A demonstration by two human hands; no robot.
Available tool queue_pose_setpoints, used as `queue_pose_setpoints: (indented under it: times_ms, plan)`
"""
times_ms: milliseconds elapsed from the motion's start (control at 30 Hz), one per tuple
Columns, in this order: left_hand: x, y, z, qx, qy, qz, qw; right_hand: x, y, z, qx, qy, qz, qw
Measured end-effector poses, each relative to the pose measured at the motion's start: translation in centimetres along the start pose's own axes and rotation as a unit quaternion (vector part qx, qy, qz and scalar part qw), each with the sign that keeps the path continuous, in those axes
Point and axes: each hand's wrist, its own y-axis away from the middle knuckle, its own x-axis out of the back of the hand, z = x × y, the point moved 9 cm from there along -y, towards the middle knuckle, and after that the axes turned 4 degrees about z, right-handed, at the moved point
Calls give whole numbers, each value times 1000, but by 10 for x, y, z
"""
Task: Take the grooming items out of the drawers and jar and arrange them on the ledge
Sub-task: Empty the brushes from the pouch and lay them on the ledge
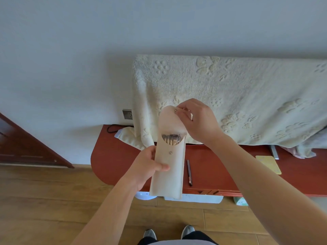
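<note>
In the head view, the person is holding a cream pouch (168, 174) upright in the air above the near edge of the red ledge (123, 156), in front of a pale embossed blanket (230, 94) that is hanging down behind it. The left hand (150, 165) is gripping the pouch around its middle, with the thumb lying across the front face and the fingers wrapping behind. The right hand (196, 119) is pinching the tip of the flap (169, 121) and holding it lifted, so the mouth is standing open and the ends of a bunch of brushes (173, 138) are showing inside. A small snap stud (170, 152) is sitting on the front just below the mouth. A dark pencil (189, 172) is lying on the ledge just beside the pouch's right edge, and a yellow card (269, 164) is lying farther right. The pouch is looking soft, thin and light, likely floppy, so it is probably needing support along its body rather than at a corner, which the left hand is giving. The brushes are likely light and stiff in the handle; which end is showing I cannot tell. Pinching them by the exposed ends, with the pouch upright so none are sliding out, seems the sound way.
</note>
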Motion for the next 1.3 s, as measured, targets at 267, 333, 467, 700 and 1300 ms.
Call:
queue_pose_setpoints:
  times_ms: [267,333,467,700,1300]
  plan:
    - [8,-1,11,-11,-8,4,1000,-1,-5,9,-42,23,26,999]
    - [8,-1,12,-11,-2,2,1000,-2,-6,12,-50,27,25,998]
    - [6,-2,12,-12,1,-8,1000,-2,-5,14,-53,30,31,998]
    - [9,-7,17,-8,29,-7,1000,-15,4,16,-71,-78,-54,993]
    - [15,-18,18,6,21,4,1000,-49,15,16,-100,-60,-178,977]
